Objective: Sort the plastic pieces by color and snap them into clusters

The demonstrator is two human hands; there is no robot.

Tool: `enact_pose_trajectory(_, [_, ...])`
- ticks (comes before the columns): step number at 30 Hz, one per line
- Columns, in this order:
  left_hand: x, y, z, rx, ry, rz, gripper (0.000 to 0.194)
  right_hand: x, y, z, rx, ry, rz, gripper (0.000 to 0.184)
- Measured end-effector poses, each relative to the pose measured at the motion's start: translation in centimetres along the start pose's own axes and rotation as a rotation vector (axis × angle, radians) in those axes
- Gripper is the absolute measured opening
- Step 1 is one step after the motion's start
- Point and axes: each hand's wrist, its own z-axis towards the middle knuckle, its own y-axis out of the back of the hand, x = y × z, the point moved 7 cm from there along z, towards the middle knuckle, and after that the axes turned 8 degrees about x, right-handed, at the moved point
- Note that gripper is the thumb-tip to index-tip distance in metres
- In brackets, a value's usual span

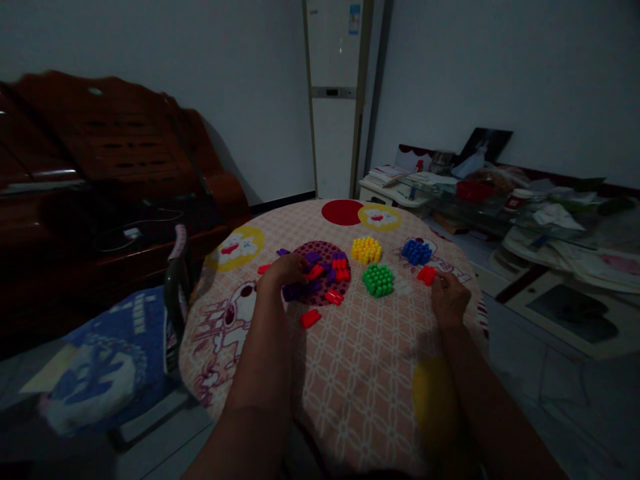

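My left hand (286,272) reaches into a loose pile of purple plastic pieces (296,291) and red ones. Its fingers are curled down, with a red plastic piece (315,272) at the fingertips. On the right, my right hand (451,297) pinches the edge of a small cluster of red plastic pieces (427,275). Just beyond that cluster is a blue block of pieces (417,251) standing close together. Similar yellow (367,250) and green (378,280) blocks stand between my hands. More red pieces (310,319) lie nearer to me.
A patterned cloth (360,373) covers the round table. A chair with a blue cushion (117,353) stands at the left, before a wooden bench (115,133). To the right, a cluttered glass-topped stand (530,220) holds papers, a red bowl (474,192) and a cup (518,199).
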Motion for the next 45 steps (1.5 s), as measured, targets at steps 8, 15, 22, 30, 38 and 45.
enact_pose_trajectory(8, [-1.5,1.6,-1.2,-0.015,-0.123,-0.168,0.016,0.2,-0.2,-0.2,0.014,0.021,-0.004,0.032])
enact_pose_trajectory(15, [-8.2,-0.4,-1.1,0.095,-0.365,-0.732,0.027,2.4,-0.3,-1.1,0.03,0.144,0.067,0.033])
enact_pose_trajectory(22, [-16.5,-7.2,-0.1,0.098,-0.485,-0.851,0.029,4.5,-0.6,-1.8,0.095,0.279,0.094,0.033])
enact_pose_trajectory(30, [-17.4,-11.7,0.2,0.138,-0.321,-1.025,0.028,8.2,-1.1,-3.9,0.137,0.657,0.006,0.039])
enact_pose_trajectory(38, [-16.9,-11.8,0.0,0.177,-0.133,-1.189,0.02,9.0,-1.3,-4.7,0.101,0.741,-0.05,0.034])
enact_pose_trajectory(45, [-17.2,-12.0,0.0,0.21,-0.154,-1.184,0.013,8.7,-0.6,-4.2,0.026,0.671,-0.014,0.024])
